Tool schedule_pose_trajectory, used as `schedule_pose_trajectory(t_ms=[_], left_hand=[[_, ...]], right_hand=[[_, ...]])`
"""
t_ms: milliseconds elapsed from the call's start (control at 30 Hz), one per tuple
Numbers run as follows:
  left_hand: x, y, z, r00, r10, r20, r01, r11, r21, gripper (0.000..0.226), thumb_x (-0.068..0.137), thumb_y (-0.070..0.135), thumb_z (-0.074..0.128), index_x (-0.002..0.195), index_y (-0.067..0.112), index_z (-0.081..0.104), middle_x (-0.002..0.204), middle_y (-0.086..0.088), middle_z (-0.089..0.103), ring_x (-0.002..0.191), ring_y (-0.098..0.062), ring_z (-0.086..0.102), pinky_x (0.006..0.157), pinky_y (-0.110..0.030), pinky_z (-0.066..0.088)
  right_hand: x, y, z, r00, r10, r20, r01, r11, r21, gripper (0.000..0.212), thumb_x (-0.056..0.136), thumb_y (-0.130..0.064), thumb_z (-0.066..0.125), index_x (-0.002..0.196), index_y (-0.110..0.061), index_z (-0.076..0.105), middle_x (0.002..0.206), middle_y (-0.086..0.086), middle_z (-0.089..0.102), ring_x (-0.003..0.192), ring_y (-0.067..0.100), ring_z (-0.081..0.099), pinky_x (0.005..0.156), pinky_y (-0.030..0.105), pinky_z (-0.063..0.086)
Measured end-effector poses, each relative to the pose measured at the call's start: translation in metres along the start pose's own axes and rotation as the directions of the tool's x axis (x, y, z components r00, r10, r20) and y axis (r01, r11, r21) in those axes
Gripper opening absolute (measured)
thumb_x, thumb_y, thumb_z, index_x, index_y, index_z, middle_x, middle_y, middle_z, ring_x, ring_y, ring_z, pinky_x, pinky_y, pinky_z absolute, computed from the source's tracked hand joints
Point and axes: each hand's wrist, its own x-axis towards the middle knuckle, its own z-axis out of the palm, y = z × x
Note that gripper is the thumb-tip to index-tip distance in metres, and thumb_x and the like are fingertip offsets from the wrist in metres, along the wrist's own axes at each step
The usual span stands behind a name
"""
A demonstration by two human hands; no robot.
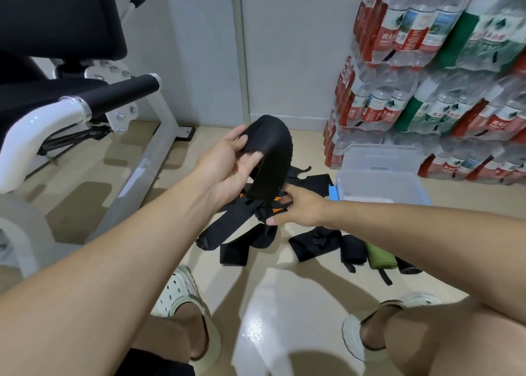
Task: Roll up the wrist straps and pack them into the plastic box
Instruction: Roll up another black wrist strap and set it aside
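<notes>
My left hand (230,162) holds up a black wrist strap (270,153), thumb and fingers pinching its upper end while the rest arcs over and hangs down. Below it a pile of loose black straps with orange marks (236,233) lies on the floor. My right hand (296,207) reaches into that pile with fingers extended, touching the straps near the hanging end. A clear plastic box (381,182) with a blue latch stands on the floor right of the pile, lid up behind it. More rolled straps, black (353,251) and green (380,257), lie at the right.
A white-framed exercise machine with black pads (85,99) fills the left. Stacked packs of bottled water (444,76) line the right wall. My feet in white clogs (182,293) rest on the glossy beige floor in front.
</notes>
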Motion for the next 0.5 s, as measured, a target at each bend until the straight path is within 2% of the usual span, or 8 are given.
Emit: schedule_pose_trajectory(t_ms=[100,200,233,333,400,500], left_hand=[[-0.001,0.000,0.001,1.000,0.001,0.030,0.000,1.000,-0.009,0.035,0.106,-0.005,0.041,0.132,0.003,0.061,0.106,-0.018,0.072,0.084,-0.029,0.074,0.068,-0.036,0.065],[-0.001,0.003,0.000,0.999,-0.006,0.033,0.007,0.999,-0.032,0.032,0.106,-0.006,0.039,0.127,0.003,0.062,0.106,-0.019,0.071,0.076,-0.028,0.075,0.062,-0.034,0.064],[-0.002,0.004,-0.001,0.999,-0.007,0.033,0.008,0.999,-0.040,0.032,0.106,-0.006,0.039,0.127,0.002,0.062,0.107,-0.019,0.071,0.077,-0.028,0.075,0.064,-0.034,0.065],[-0.002,0.004,-0.001,1.000,-0.012,0.029,0.013,0.999,-0.052,0.036,0.106,-0.007,0.038,0.133,0.002,0.060,0.107,-0.020,0.070,0.085,-0.030,0.073,0.068,-0.035,0.064],[-0.001,0.004,-0.001,1.000,-0.022,0.008,0.023,0.999,-0.036,0.038,0.105,-0.007,0.040,0.137,0.003,0.059,0.113,-0.020,0.069,0.089,-0.031,0.071,0.072,-0.035,0.063],[0.000,0.004,-0.002,1.000,-0.027,-0.014,0.027,1.000,0.002,0.043,0.104,-0.009,0.042,0.143,0.004,0.054,0.131,-0.020,0.065,0.092,-0.032,0.071,0.072,-0.037,0.063]], right_hand=[[0.009,0.005,0.004,0.998,-0.033,-0.049,0.031,0.999,-0.026,0.047,0.083,-0.033,0.085,0.126,-0.022,0.067,0.122,-0.009,0.069,0.116,0.010,0.063,0.102,0.025,0.047],[0.012,0.007,0.004,0.997,-0.017,-0.071,0.018,1.000,0.016,0.024,0.089,-0.028,0.080,0.108,-0.016,0.072,0.108,-0.005,0.074,0.104,0.012,0.068,0.080,0.013,0.049],[0.011,0.006,0.004,0.997,-0.017,-0.070,0.019,0.999,0.033,0.022,0.090,-0.026,0.078,0.108,-0.015,0.070,0.107,-0.005,0.073,0.102,0.010,0.068,0.077,0.012,0.049],[0.008,0.002,0.006,1.000,-0.007,-0.017,0.008,0.998,0.063,0.030,0.087,-0.025,0.081,0.110,-0.024,0.061,0.108,-0.008,0.072,0.101,0.005,0.066,0.084,0.016,0.050],[0.010,0.005,0.009,0.999,0.004,-0.035,-0.005,1.000,-0.005,0.034,0.085,-0.031,0.083,0.111,-0.024,0.062,0.104,-0.008,0.074,0.100,0.006,0.067,0.087,0.020,0.050],[0.012,0.009,0.013,0.987,-0.031,-0.157,0.006,0.987,-0.158,0.008,0.093,-0.022,0.072,0.100,-0.020,0.070,0.092,-0.010,0.071,0.096,0.011,0.066,0.091,0.028,0.053]])
